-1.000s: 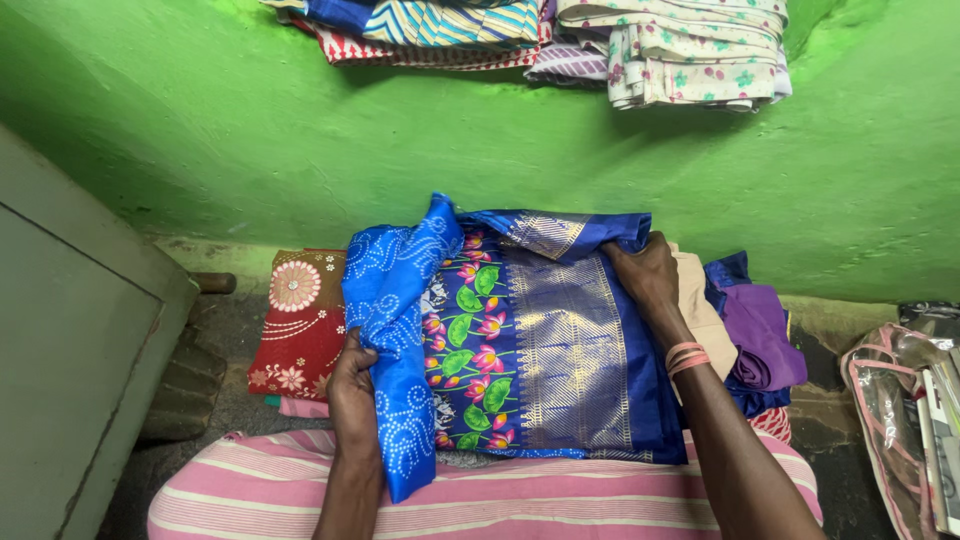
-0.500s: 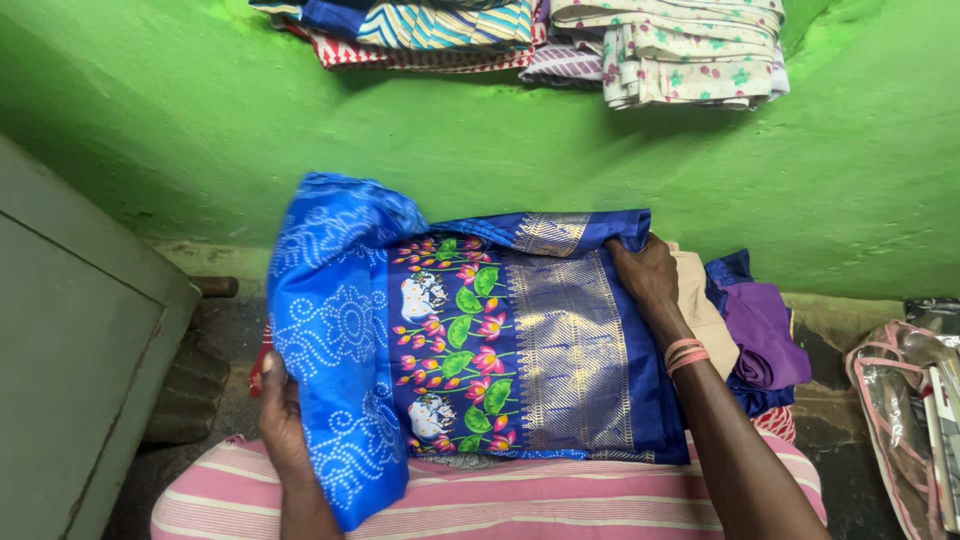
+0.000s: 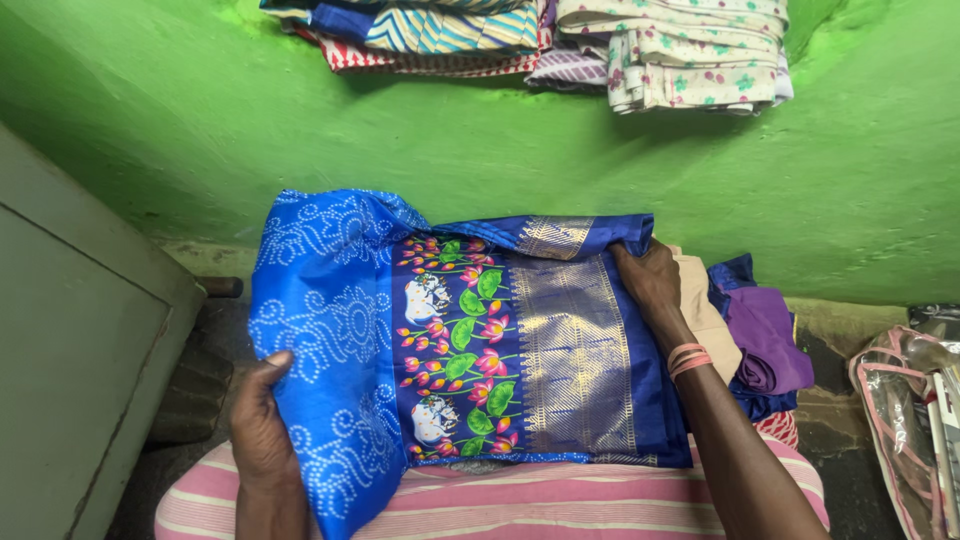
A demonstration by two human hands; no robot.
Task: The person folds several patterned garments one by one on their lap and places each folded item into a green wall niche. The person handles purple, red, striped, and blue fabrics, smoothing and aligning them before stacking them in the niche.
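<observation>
Fingers of my left hand (image 3: 262,428) curl around the left edge of the blue cloth (image 3: 450,330), thumb on top of the white-dotted part, pinching the fabric between thumb and the fingers hidden beneath it. Over on the far right corner, my right hand (image 3: 648,280) grips the cloth where its gold border folds over; those fingers are bent and closed on the fold, and pink bands sit on that wrist. Between both hands the cloth lies spread across my lap, on a pink and white striped cloth (image 3: 560,495), showing a panel of pink flowers, green leaves and white animals beside a wide gold woven band. Just beside my right hand, a tan cloth (image 3: 705,310) and a purple cloth (image 3: 765,335) are piled on the floor against the green wall (image 3: 500,150). Up on the shelf, folded clothes (image 3: 690,50) sit stacked. A grey cabinet (image 3: 70,350) stands at my left, and a clear plastic bag (image 3: 905,400) lies at the far right.
</observation>
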